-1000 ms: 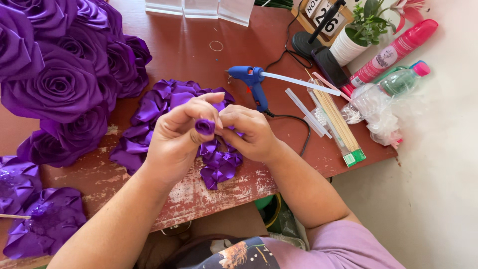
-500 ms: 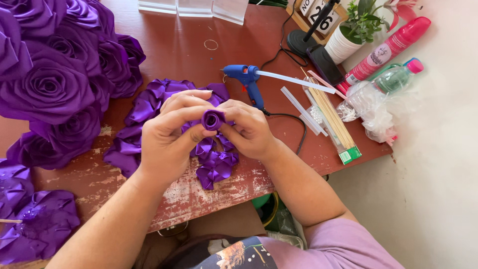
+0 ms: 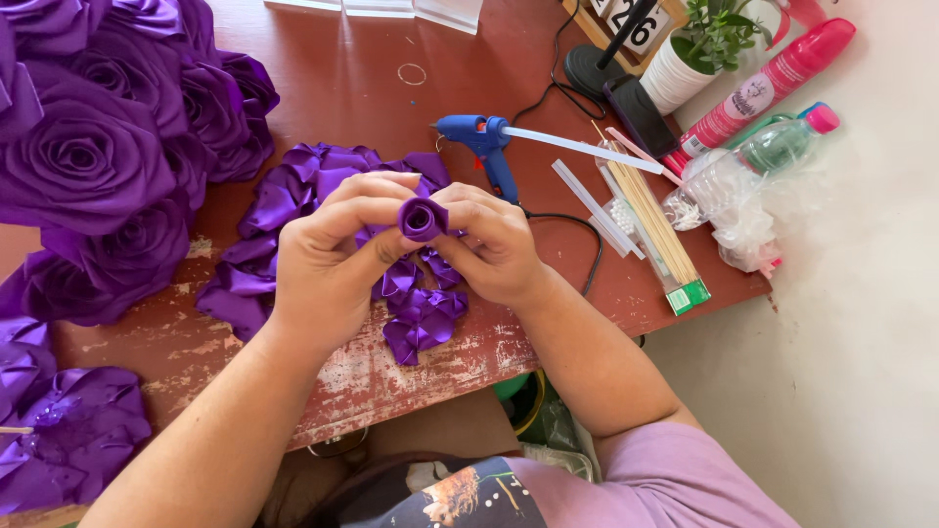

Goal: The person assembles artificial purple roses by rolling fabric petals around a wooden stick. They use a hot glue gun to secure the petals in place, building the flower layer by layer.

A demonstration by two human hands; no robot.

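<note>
Rolling up tight near the middle of the frame, a purple ribbon bud (image 3: 423, 218) shows a small spiral with its open end facing the camera, shiny satin folded in layers. The left hand (image 3: 328, 259) closes its grip on the bud from the left, thumb pressed against its side and fingers curled over the top. The right hand (image 3: 489, 240) pinches it from the right, fingers closed snug against the roll, so both hands hold it above the table (image 3: 342, 78).

Below the hands, loose purple petals (image 3: 421, 318) lie in a heap that runs toward the near edge, where the red paint is worn pale. Finished purple roses (image 3: 88, 161) crowd the upper left of the frame, and more of them sit at the lower left. Just right of the hands lies a blue glue gun (image 3: 484, 137) with a clear glue stick out its back, its black cord looping past the right wrist. Farther right are wooden skewers (image 3: 655, 215) in a packet, a clear plastic bottle (image 3: 758, 161), a pink spray can (image 3: 773, 83) and a white pot with a green plant (image 3: 699, 49) at the upper right.
</note>
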